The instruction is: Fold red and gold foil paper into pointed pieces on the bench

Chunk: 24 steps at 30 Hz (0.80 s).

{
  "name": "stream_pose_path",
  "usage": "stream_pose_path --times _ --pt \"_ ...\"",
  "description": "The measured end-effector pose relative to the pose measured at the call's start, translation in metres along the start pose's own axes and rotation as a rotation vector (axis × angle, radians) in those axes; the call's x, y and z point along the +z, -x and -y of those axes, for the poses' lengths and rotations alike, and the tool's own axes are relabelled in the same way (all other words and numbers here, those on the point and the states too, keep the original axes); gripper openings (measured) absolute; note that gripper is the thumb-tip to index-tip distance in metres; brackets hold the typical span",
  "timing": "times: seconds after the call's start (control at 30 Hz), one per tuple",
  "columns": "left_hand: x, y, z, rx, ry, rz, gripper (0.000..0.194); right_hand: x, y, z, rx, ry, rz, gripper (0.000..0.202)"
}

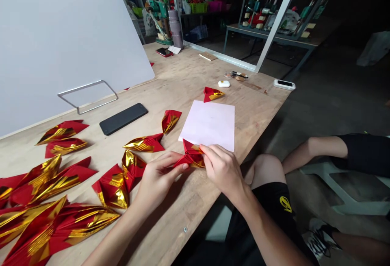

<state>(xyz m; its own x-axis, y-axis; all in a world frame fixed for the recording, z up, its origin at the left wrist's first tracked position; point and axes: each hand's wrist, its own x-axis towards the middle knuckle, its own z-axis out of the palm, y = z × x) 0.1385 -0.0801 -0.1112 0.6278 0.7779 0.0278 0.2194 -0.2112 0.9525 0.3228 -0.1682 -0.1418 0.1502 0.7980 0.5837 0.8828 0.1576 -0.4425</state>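
Between my two hands is a folded red and gold paper piece [192,152], held just above the near edge of a white paper sheet [210,123]. My left hand [161,173] pinches its left corner between thumb and fingers. On the other side, my right hand [221,164] grips its right end, with the fingertips partly covering it. Similar folded pieces lie close by: one [146,142] left of the sheet, another [171,120] behind it, and one [212,94] at the sheet's far edge. Two more, a folded pair [114,186], rest left of my left wrist.
Several larger red and gold folded papers [55,221] spread over the left of the wooden table [179,89]. A black phone [124,118] lies before a white board [70,34] with a wire stand [88,95]. A white case [224,83] and keys [236,75] sit farther back. Another person's leg [315,152] is at right.
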Motion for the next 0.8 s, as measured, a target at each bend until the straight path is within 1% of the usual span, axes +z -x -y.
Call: stream_pose_path --times 0.07,0.17,0.27,0.33,0.37,0.43,0.5,0.53,0.6,0.73,0.8 --pt "0.001 0.000 -0.001 0.006 0.006 0.010 0.013 0.004 0.000 0.000 0.007 -0.011 -0.043 0.029" --pt "0.002 0.000 -0.001 0.014 0.013 0.018 0.014 0.009 0.002 0.003 0.061 -0.049 -0.087 0.027" --pt "0.002 0.000 0.001 0.017 0.007 0.014 0.016 0.011 0.001 0.005 0.106 -0.057 -0.093 0.025" --pt "0.000 -0.001 0.003 0.017 0.000 0.009 0.017 0.010 -0.002 0.005 0.100 -0.049 -0.068 0.023" --pt "-0.001 -0.001 0.003 0.019 -0.002 0.007 0.017 0.009 -0.003 0.005 0.071 -0.033 -0.048 0.024" --pt "-0.002 -0.003 0.002 0.019 -0.001 -0.002 0.017 0.007 -0.007 0.002 -0.041 0.011 -0.011 0.030" --pt "-0.003 -0.003 0.001 0.007 0.003 -0.016 0.017 0.007 -0.009 -0.001 -0.159 0.045 -0.003 0.034" --pt "-0.002 -0.004 0.000 -0.004 0.008 -0.022 0.018 0.008 -0.009 -0.003 -0.189 0.045 -0.007 0.036" --pt "-0.002 -0.004 0.000 -0.029 0.018 -0.029 0.020 0.012 -0.008 -0.004 -0.163 0.009 -0.015 0.037" --pt "-0.001 -0.005 0.004 -0.049 0.020 -0.007 0.024 0.015 -0.008 0.002 0.001 -0.049 -0.014 0.033" --pt "-0.002 -0.005 0.006 -0.050 0.026 0.002 0.024 0.013 -0.009 0.006 -0.002 -0.041 -0.004 0.031"
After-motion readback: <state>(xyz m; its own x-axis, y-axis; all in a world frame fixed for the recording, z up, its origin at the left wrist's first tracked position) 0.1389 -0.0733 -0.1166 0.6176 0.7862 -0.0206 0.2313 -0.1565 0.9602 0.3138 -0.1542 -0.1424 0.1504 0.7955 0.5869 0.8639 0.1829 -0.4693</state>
